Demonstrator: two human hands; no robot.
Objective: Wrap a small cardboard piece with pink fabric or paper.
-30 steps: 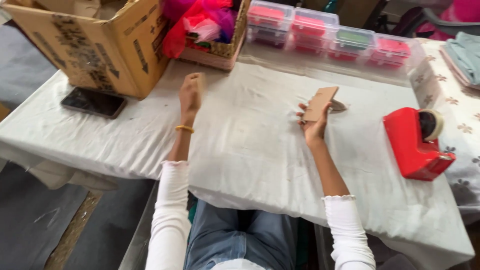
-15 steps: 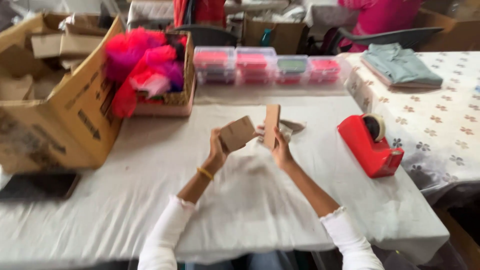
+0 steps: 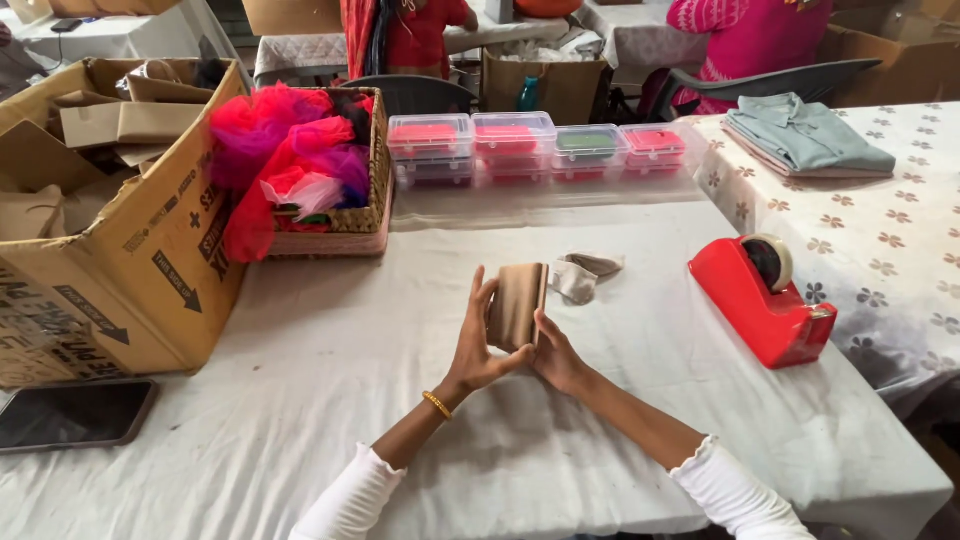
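A small brown cardboard piece (image 3: 518, 303), folded flat and held upright, is pinched between both hands above the white table (image 3: 330, 400). My left hand (image 3: 478, 345) wraps its left face, with a gold bangle at the wrist. Against its lower right edge presses my right hand (image 3: 556, 355). Just behind it, a crumpled beige scrap (image 3: 584, 274) lies on the cloth.
A red tape dispenser (image 3: 762, 297) stands to the right. At the left are a large open cardboard box (image 3: 110, 230) and a dark phone (image 3: 72, 414). A wicker basket of pink and red netting (image 3: 300, 170), clear lidded boxes (image 3: 520, 145) and folded cloth (image 3: 805, 135) sit behind; people sit beyond.
The hands, apart on the table a second ago with only the right holding cardboard, have come together; two separate brown pieces are now pressed into one upright piece.
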